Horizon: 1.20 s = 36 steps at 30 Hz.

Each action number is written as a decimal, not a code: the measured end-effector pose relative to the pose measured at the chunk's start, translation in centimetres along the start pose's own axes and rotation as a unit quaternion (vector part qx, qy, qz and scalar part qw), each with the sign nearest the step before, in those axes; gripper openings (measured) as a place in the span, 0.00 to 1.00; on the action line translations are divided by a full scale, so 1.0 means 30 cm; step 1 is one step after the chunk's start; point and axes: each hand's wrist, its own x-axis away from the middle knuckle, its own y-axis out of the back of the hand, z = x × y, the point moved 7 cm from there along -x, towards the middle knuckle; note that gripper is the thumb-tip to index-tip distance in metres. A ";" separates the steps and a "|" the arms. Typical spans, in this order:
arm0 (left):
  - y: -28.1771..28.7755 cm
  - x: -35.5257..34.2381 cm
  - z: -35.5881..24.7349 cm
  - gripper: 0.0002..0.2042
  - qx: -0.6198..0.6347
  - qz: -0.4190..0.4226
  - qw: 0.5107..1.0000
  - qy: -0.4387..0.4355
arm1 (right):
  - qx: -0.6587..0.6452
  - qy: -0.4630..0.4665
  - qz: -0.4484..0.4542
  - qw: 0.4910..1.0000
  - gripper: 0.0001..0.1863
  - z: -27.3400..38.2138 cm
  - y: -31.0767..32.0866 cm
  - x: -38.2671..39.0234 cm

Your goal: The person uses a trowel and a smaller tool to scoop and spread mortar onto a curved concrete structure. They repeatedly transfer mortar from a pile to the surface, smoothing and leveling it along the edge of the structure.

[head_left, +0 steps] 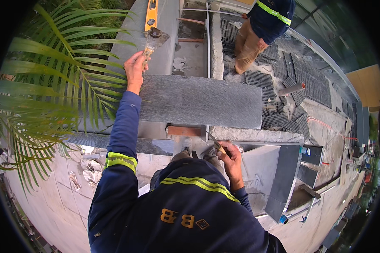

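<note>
My left hand [135, 71], arm stretched forward, is closed around the handle of a putty knife [159, 41]. A dark lump of paste sits on its wide blade, over the grey stone ledge. Close to my body, my right hand [232, 163] grips the light handle of a second thin-bladed tool [215, 142]. That blade is seen nearly edge-on, so its exact kind is unclear. Between my hands a long dark grey stone slab [202, 101] lies across the ledge and the rough concrete wall. A yellow spirit level [152, 14] rests just beyond the putty knife.
Palm fronds [59, 80] hang over the left side. At the upper right another person [257, 36] stands by black mesh-like tiles [310, 80] and a pipe stub [292, 89]. A reddish brick [184, 130] shows below the slab. Dark panels [285, 179] stand at the right.
</note>
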 end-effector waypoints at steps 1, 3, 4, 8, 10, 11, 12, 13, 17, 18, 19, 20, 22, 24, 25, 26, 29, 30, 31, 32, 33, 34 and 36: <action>-0.001 0.000 0.000 0.17 0.002 -0.002 1.000 0.001 | -0.005 -0.007 0.006 1.000 0.17 -0.006 0.005 -0.001; -0.004 0.007 -0.001 0.17 -0.003 -0.002 1.000 0.000 | -0.004 0.006 0.016 1.000 0.17 -0.002 0.010 -0.001; -0.007 0.007 -0.002 0.17 -0.004 0.000 1.000 -0.003 | -0.004 0.011 0.021 1.000 0.17 -0.003 0.012 0.000; -0.007 -0.005 -0.001 0.17 -0.006 0.009 1.000 -0.015 | -0.001 0.020 0.006 1.000 0.17 -0.006 0.031 -0.001; -0.009 -0.010 -0.008 0.17 -0.009 0.008 1.000 -0.018 | -0.013 0.022 0.002 1.000 0.17 -0.003 0.041 0.001; -0.012 -0.007 -0.001 0.17 -0.009 0.004 1.000 -0.016 | -0.019 0.023 0.000 1.000 0.17 -0.003 0.045 0.008; -0.017 -0.005 -0.002 0.17 -0.010 0.005 1.000 -0.015 | -0.018 0.030 -0.010 0.999 0.18 -0.002 0.047 0.010; -0.021 -0.002 -0.003 0.17 -0.011 0.005 1.000 -0.014 | -0.017 0.038 -0.020 0.999 0.19 -0.001 0.048 0.011; -0.016 -0.002 -0.009 0.17 -0.014 0.007 1.000 -0.020 | -0.026 0.047 -0.031 0.998 0.20 0.004 0.047 0.023; -0.016 -0.004 -0.011 0.17 -0.018 0.007 1.000 -0.018 | -0.033 0.038 -0.024 0.998 0.19 -0.003 0.049 0.024; -0.016 -0.001 -0.011 0.17 -0.021 0.006 1.000 -0.015 | -0.040 0.028 -0.018 0.999 0.18 -0.013 0.056 0.029; -0.016 0.002 -0.012 0.17 -0.025 0.005 1.000 -0.013 | -0.046 0.019 -0.011 0.999 0.18 -0.021 0.058 0.034; -0.017 0.004 -0.006 0.17 -0.025 0.007 1.000 -0.013 | -0.041 0.027 -0.017 0.999 0.18 -0.006 0.056 0.037; -0.017 0.003 -0.008 0.18 -0.028 0.010 0.999 -0.012 | -0.031 0.041 -0.032 0.998 0.19 0.007 0.051 0.038; -0.017 0.003 -0.011 0.19 -0.031 0.013 0.999 -0.012 | -0.031 0.044 -0.032 0.998 0.19 0.011 0.051 0.039; -0.019 0.002 -0.014 0.19 -0.034 0.015 0.999 -0.012 | -0.030 0.049 -0.029 0.998 0.19 0.011 0.051 0.039; -0.020 0.002 -0.012 0.19 -0.045 0.016 0.999 -0.007 | -0.027 0.054 -0.028 0.998 0.19 0.009 0.057 0.045; -0.021 0.002 -0.010 0.18 -0.044 0.018 0.999 -0.007 | -0.028 0.052 -0.030 0.998 0.19 0.010 0.058 0.049; -0.023 0.003 -0.008 0.18 -0.043 0.019 0.999 -0.007 | -0.029 0.050 -0.033 0.998 0.20 0.011 0.060 0.053; -0.027 0.004 -0.006 0.18 -0.042 0.020 0.999 -0.007 | -0.029 0.048 -0.035 0.998 0.20 0.011 0.063 0.060; -0.024 0.006 -0.019 0.17 -0.066 0.010 0.997 -0.043 | -0.028 0.049 -0.036 0.998 0.20 0.008 0.066 0.064; -0.024 0.011 -0.030 0.17 -0.090 -0.001 0.993 -0.079 | -0.026 0.051 -0.036 0.998 0.20 0.000 0.071 0.069; -0.039 0.033 -0.069 0.16 -0.131 -0.011 0.982 -0.136 | -0.021 0.055 -0.039 0.997 0.20 -0.001 0.079 0.084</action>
